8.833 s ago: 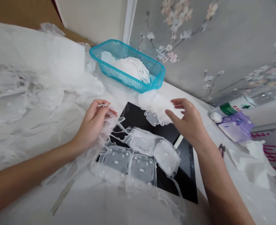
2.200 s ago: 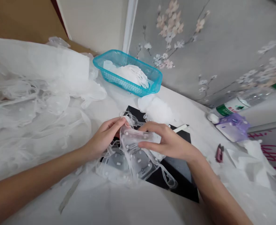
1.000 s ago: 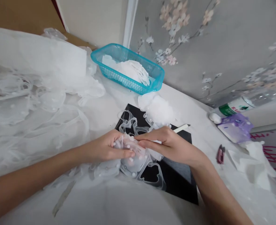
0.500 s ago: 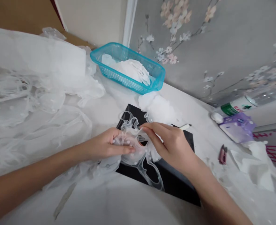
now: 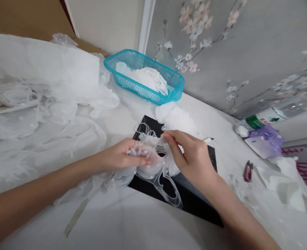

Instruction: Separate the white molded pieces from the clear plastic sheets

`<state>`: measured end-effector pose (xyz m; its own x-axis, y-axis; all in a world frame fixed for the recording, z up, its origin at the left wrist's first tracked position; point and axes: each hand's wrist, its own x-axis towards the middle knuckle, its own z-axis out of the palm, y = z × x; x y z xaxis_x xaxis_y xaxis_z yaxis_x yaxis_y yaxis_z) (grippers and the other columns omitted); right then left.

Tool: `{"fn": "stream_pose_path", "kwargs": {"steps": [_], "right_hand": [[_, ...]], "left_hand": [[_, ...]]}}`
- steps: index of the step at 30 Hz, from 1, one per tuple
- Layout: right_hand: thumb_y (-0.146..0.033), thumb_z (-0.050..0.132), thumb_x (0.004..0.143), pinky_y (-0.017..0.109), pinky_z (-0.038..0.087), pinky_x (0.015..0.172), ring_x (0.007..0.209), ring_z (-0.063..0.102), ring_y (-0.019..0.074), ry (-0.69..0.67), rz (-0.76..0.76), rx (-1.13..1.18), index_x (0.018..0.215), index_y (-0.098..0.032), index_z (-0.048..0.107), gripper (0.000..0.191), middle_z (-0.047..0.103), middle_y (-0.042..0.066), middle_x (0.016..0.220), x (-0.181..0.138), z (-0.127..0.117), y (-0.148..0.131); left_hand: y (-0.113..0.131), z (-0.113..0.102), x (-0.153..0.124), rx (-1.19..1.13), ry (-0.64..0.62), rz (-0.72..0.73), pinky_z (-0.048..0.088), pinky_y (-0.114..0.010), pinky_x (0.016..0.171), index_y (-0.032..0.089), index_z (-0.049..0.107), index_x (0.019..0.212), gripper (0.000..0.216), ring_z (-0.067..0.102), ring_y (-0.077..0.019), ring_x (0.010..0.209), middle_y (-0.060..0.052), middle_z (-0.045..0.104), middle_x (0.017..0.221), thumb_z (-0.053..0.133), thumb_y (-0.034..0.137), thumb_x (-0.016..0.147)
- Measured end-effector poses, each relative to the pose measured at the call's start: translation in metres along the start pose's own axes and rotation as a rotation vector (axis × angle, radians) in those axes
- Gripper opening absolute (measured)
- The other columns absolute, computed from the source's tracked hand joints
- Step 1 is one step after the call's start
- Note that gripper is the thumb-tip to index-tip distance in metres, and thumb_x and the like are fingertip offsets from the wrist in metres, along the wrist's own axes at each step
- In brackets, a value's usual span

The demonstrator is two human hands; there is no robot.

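A sheer white fabric piece [image 5: 150, 163] with small white dots and ruffled edges is held over a black board [image 5: 192, 201]. My left hand [image 5: 127, 154] grips its left side, the thumb lying on top and the other fingers beneath the cloth. At its upper edge my right hand [image 5: 188, 152] pinches a bit of the sheer material between thumb and forefinger. A looped ruffled strip [image 5: 173, 194] trails from the piece onto the board. Beside my right hand lies a white pen-like stick [image 5: 208, 140], partly hidden.
A blue plastic basket [image 5: 131, 88] with white pieces stands behind the board. White sheer fabric [image 5: 46, 132] is heaped on the left. On the right are small pink thread snips [image 5: 248, 171], a purple packet [image 5: 266, 139] and a plastic bottle [image 5: 270, 116].
My right hand has moved slightly right and up, drawing the pinched edge away from my left hand. The gap in the fabric between the hands looks wider. The view has shifted a little.
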<state>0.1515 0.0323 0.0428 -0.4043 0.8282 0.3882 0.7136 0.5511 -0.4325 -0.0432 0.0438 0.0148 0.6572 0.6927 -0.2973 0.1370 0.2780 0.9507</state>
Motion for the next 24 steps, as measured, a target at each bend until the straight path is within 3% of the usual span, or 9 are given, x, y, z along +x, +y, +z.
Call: {"fn": "stream_pose_path", "kwargs": {"steps": [3, 6, 10, 16, 21, 24], "right_hand": [[-0.022, 0.041, 0.091, 0.023, 0.045, 0.056, 0.063, 0.060, 0.0126, 0.058, 0.009, -0.063, 0.088, -0.018, 0.058, 0.017, 0.065, 0.004, 0.077, 0.001, -0.003, 0.003], [-0.024, 0.043, 0.091, 0.023, 0.047, 0.054, 0.058, 0.057, 0.0115, 0.221, 0.115, -0.098, 0.085, -0.019, 0.058, 0.017, 0.063, 0.002, 0.071, 0.005, -0.012, 0.012], [-0.031, 0.047, 0.089, 0.022, 0.050, 0.051, 0.055, 0.056, 0.0108, 0.345, 0.308, 0.054, 0.081, -0.018, 0.060, 0.020, 0.058, -0.001, 0.064, 0.011, -0.025, 0.027], [-0.028, 0.057, 0.080, 0.025, 0.054, 0.052, 0.056, 0.058, 0.0111, 0.569, 0.489, 0.247, 0.073, -0.016, 0.064, 0.016, 0.057, 0.000, 0.062, 0.018, -0.051, 0.049], [-0.019, 0.060, 0.073, 0.024, 0.051, 0.049, 0.053, 0.054, 0.0097, 0.636, 0.688, 0.431, 0.063, -0.015, 0.064, 0.011, 0.054, 0.001, 0.058, 0.022, -0.063, 0.064], [-0.019, 0.061, 0.071, 0.023, 0.046, 0.046, 0.050, 0.047, 0.0082, 0.660, 0.684, 0.409, 0.060, -0.014, 0.064, 0.012, 0.050, 0.000, 0.055, 0.023, -0.059, 0.073]], "left_hand": [[-0.001, -0.002, 0.000, 0.037, -0.045, 0.042, 0.047, -0.022, 0.071, 0.018, 0.072, 0.086, 0.014, 0.064, -0.0146, 0.077, -0.001, 0.071, 0.083, 0.064, 0.024, 0.075], [-0.002, -0.003, -0.002, 0.141, -0.084, 0.064, 0.045, -0.019, 0.067, 0.018, 0.073, 0.089, 0.018, 0.063, -0.0136, 0.075, 0.000, 0.071, 0.080, 0.063, 0.022, 0.074], [-0.002, -0.002, -0.003, 0.189, -0.103, 0.048, 0.043, -0.018, 0.061, 0.017, 0.073, 0.089, 0.019, 0.061, -0.0121, 0.066, 0.001, 0.069, 0.070, 0.063, 0.023, 0.074], [-0.001, -0.003, -0.001, 0.095, -0.096, 0.018, 0.046, -0.020, 0.066, 0.019, 0.073, 0.088, 0.018, 0.064, -0.0140, 0.072, 0.000, 0.072, 0.076, 0.065, 0.022, 0.072], [0.000, -0.003, 0.000, 0.031, -0.074, -0.011, 0.047, -0.021, 0.068, 0.020, 0.072, 0.087, 0.016, 0.064, -0.0143, 0.073, 0.001, 0.072, 0.076, 0.067, 0.023, 0.072], [-0.001, -0.003, 0.000, 0.012, -0.078, 0.004, 0.046, -0.021, 0.068, 0.019, 0.072, 0.081, 0.012, 0.064, -0.0144, 0.073, 0.001, 0.071, 0.075, 0.067, 0.020, 0.070]]}}
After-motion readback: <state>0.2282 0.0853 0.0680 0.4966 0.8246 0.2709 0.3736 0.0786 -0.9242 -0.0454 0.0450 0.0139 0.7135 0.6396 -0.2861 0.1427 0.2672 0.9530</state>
